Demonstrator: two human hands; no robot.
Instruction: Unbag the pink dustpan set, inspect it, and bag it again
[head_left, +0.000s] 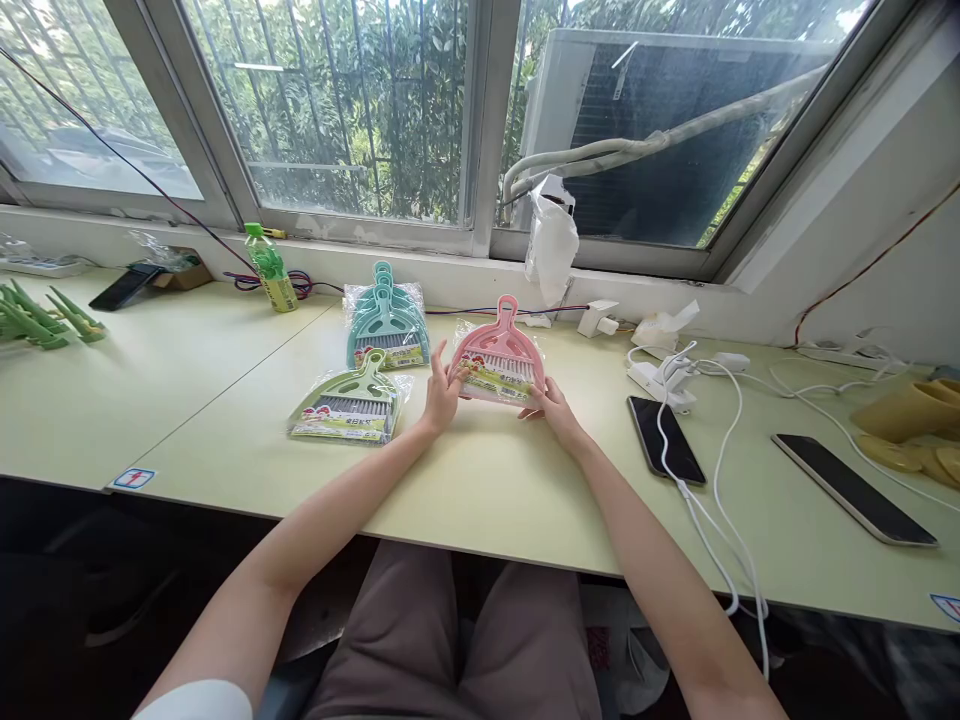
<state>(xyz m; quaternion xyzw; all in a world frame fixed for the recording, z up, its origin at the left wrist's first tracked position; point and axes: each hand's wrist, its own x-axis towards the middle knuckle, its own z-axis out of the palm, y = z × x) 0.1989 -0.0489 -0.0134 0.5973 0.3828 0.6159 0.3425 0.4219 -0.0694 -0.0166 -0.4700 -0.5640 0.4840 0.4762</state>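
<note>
A pink dustpan and brush set in clear plastic, handle pointing away from me, is held between both hands over the table. My left hand grips its lower left side, and my right hand grips its lower right corner. Left of my left hand lies a green dustpan and brush set in clear wrap. Behind that one, several teal dustpan sets are stacked, also wrapped.
On the table, a green bottle stands near the window. To the right are a phone with white cables, another dark phone, white plugs and yellow objects.
</note>
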